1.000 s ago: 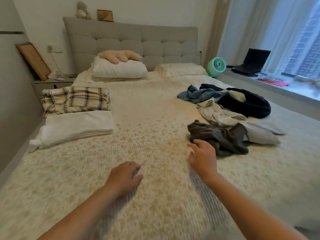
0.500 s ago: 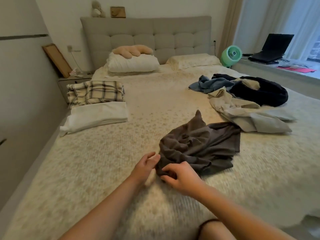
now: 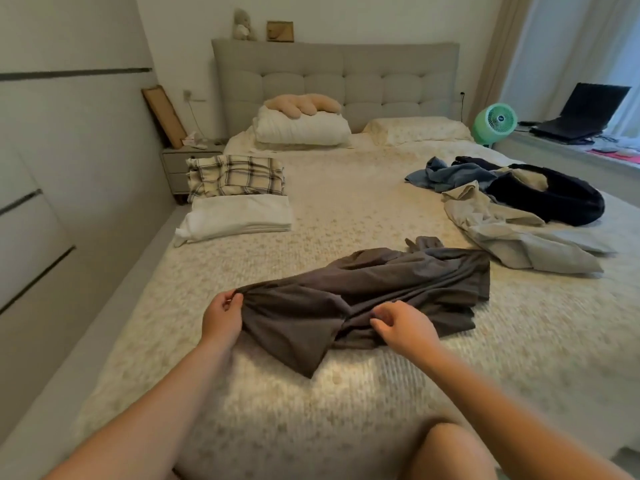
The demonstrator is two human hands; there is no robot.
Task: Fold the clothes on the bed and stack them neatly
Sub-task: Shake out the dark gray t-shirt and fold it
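Pulling the dark top (image 3: 363, 292) out wide on the bed (image 3: 346, 202).
Left hand (image 3: 221, 315) pinches one edge now; right hand (image 3: 403, 323) pinches another. Folding comes next.

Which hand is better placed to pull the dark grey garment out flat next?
Probably the left hand. It pinches a bunched edge of the dark grey garment, with bare bed on its outer side to draw the cloth over. The right hand rests mid-garment, grip unclear.
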